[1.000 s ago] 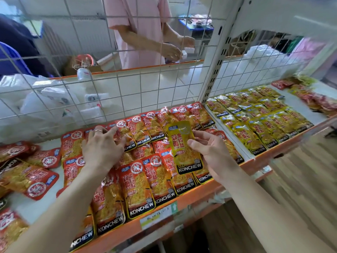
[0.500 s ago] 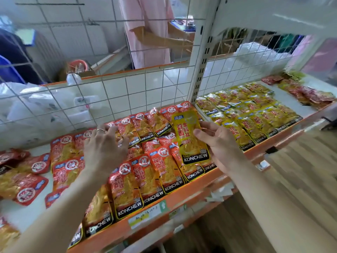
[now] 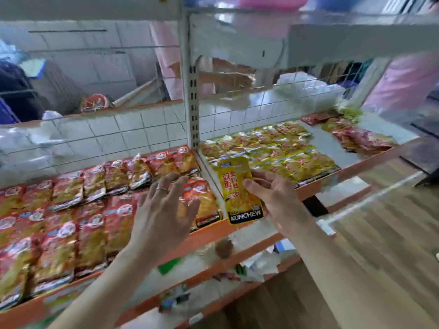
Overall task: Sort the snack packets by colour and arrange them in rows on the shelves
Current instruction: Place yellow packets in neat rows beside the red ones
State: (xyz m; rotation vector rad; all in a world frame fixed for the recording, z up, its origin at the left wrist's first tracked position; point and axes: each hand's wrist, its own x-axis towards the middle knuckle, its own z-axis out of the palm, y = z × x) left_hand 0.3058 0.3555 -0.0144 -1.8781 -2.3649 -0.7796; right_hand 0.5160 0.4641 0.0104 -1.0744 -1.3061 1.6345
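The red packets lie in rows in the left bay of the shelf, at 9 o'clock from the left hand. This hand is over the right end of the rows, its fingers straight and spread wide, holding nothing; contact with the packets cannot be determined. At 3 o'clock from it, the yellow packet stands roughly upright above the shelf edge. The right hand pinches it, thumb on front, fingers behind. Yellow rows fill the right bay at 1 o'clock.
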